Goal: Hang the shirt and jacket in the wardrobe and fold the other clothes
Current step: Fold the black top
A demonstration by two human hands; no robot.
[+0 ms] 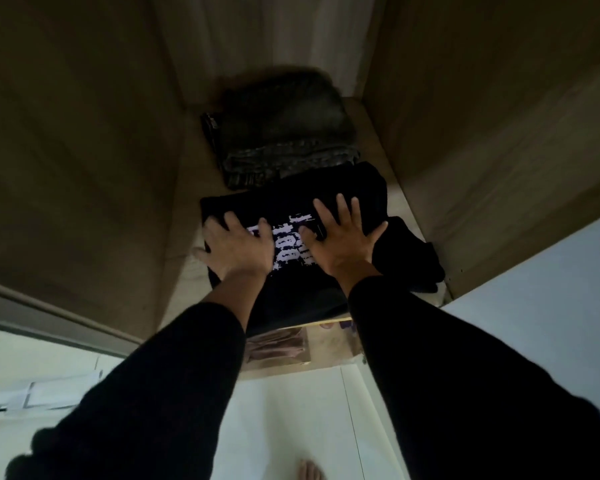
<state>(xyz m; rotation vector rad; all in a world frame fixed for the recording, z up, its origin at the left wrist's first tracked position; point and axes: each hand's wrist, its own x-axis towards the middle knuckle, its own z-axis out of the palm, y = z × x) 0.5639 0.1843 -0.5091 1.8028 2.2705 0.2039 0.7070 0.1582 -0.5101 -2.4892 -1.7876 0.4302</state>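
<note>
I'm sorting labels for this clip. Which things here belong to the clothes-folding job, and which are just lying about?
Part of the job:
black printed top, pressed flat by left hand and right hand
folded grey garment behind it
wardrobe shelf

Just lying about:
white papers at lower left

A light brown wooden shelf (378, 133) sits inside the wardrobe, in the middle of the frame. Two things lie on it. A folded dark grey pair of jeans (284, 133) lies at the back, higher in the frame. A folded black T-shirt with white letters (284, 209) lies at the front, touching the jeans.
</note>
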